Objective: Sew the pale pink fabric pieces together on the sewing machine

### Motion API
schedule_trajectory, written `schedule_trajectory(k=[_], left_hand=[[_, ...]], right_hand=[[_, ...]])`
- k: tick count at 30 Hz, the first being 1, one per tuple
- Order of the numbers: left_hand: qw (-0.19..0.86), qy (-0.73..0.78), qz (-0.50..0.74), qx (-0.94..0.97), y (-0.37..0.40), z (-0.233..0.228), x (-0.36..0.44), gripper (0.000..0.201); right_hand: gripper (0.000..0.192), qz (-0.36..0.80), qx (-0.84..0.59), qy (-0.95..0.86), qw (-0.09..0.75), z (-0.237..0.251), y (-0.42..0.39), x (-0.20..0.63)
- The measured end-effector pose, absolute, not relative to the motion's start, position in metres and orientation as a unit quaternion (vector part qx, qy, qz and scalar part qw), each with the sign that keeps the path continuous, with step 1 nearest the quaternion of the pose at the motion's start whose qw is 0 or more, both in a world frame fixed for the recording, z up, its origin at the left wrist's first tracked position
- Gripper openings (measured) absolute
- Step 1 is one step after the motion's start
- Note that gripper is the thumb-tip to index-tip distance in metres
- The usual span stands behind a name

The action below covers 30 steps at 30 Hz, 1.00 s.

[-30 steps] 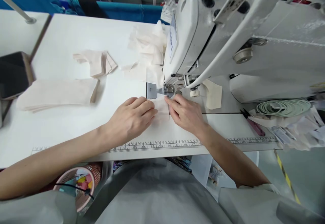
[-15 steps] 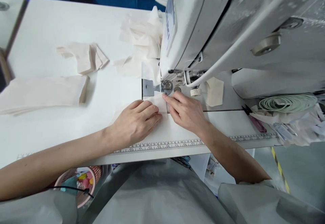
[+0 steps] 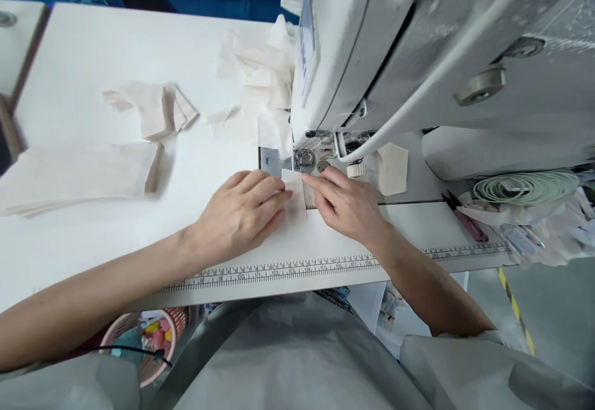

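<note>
A small cream fabric piece (image 3: 294,202) lies at the presser foot (image 3: 304,159) of a white sewing machine (image 3: 334,44). My left hand (image 3: 244,214) rests over the fabric's left side, its fingers bent and close together on the edge; the fingertips partly hide what they grip. From the other side, my right hand (image 3: 348,202) reaches to the foot. Its index finger is stretched out, with the tip on the cloth just in front of the foot, while the thumb stands apart. More cream cloth (image 3: 274,128) lies behind the foot.
Folded cream pieces (image 3: 83,171) and a smaller stack (image 3: 160,109) lie at left. A cream scrap (image 3: 393,168) sits on the machine bed. Purple-handled snips (image 3: 471,224) and a green cord coil (image 3: 525,187) are at right. A ruler tape (image 3: 279,271) runs along the table's front edge.
My left hand has slid slightly left, uncovering more of the fabric near the foot. My right hand has shifted a little to the right. The view has tilted slightly.
</note>
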<state>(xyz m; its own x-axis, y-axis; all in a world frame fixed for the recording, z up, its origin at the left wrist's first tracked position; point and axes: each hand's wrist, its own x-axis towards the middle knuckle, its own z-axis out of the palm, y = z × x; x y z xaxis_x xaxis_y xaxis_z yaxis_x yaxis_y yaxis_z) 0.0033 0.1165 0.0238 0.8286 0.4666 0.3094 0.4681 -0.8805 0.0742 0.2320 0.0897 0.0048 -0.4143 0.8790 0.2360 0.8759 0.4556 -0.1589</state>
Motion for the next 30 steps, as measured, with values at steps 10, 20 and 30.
schedule_trajectory(k=[10, 20, 30], left_hand=[[-0.017, -0.296, -0.145, -0.944, 0.133, 0.013, 0.001, 0.034], [-0.009, -0.295, -0.14, -0.945, 0.132, 0.013, 0.002, 0.032], [-0.002, -0.295, -0.134, -0.946, 0.132, 0.011, 0.001, 0.032]], right_hand=[[0.038, -0.029, -0.438, -0.892, 0.106, 0.013, 0.086, 0.235], [0.035, -0.032, -0.418, -0.899, 0.123, 0.013, 0.087, 0.236], [0.034, -0.051, -0.417, -0.9, 0.113, 0.013, 0.086, 0.236]])
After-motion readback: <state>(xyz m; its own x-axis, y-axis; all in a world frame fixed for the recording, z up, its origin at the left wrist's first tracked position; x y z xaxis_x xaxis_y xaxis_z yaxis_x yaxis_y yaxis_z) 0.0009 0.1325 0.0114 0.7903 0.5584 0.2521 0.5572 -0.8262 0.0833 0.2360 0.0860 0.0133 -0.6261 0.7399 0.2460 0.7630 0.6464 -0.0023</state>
